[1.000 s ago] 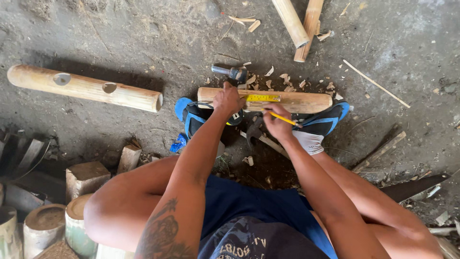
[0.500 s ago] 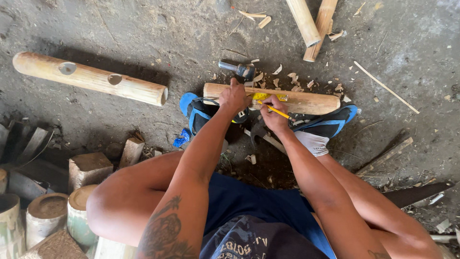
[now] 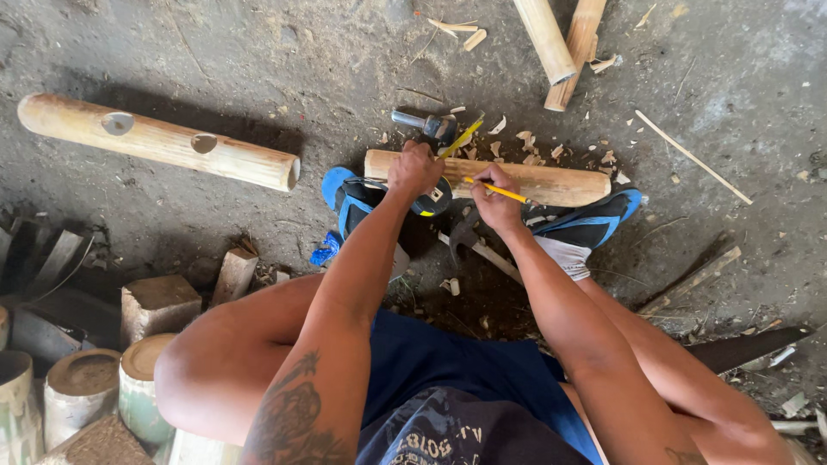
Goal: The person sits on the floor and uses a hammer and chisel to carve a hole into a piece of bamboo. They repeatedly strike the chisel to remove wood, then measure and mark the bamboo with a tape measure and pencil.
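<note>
Compared with the earlier frame, the yellow tape blade that lay flat along the top of the short bamboo piece (image 3: 551,182) now sticks up and away at a slant, towards the hammer (image 3: 426,126); both hands have moved only a little; the left hand (image 3: 414,170) is closed over the tape measure (image 3: 433,198), pressing it on the left part of the bamboo piece; the right hand (image 3: 493,196) is closed around a yellow pencil (image 3: 504,192), its tip touching the bamboo just to the right of the hand; the bamboo piece lies across the ground in front of the person, resting between two blue shoes (image 3: 594,222), one at each end; counted, there is one hammer on the far side of the piece, one long bamboo pole with two holes (image 3: 164,142) at the far left, two bamboo poles (image 3: 560,47) at the far edge, crossing each other, and one dark tool (image 3: 482,250) on the ground near the feet; several cut bamboo stumps (image 3: 142,383) stand at the near left; many small chips (image 3: 525,142) lie around the work.
</note>
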